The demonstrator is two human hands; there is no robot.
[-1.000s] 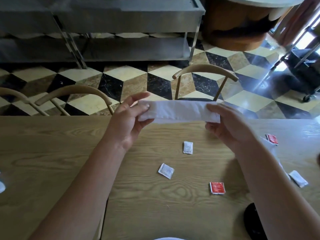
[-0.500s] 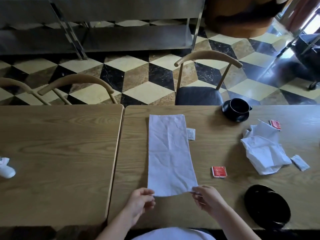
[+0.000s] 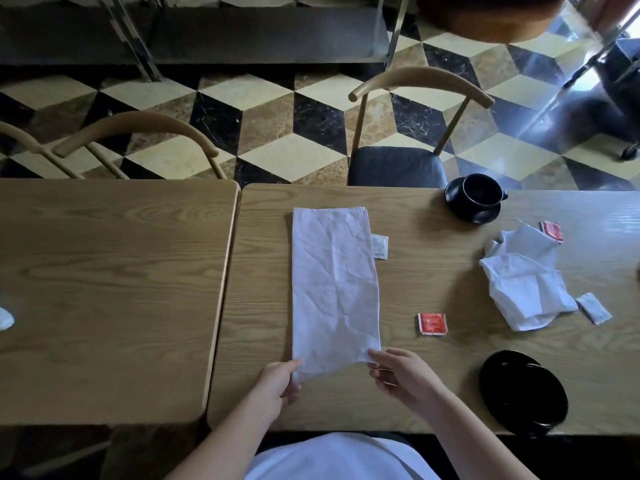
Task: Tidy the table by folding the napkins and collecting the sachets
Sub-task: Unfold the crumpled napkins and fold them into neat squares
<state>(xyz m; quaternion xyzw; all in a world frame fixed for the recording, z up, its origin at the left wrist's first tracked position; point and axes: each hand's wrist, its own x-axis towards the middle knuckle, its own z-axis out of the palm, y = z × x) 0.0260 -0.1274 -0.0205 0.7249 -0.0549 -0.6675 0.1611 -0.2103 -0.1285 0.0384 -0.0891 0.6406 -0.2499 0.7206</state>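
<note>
White, creased cloth — the folded napkin lies as a long strip on the wood-grain table, running near to far. I see my left hand pinching its near-left corner and my right hand pinching the near-right one. A white sachet peeks from under the strip's right edge; a square red sachet lies further right. Beyond it sits a crumpled napkin — a second red sachet behind, a second white sachet just beside.
</note>
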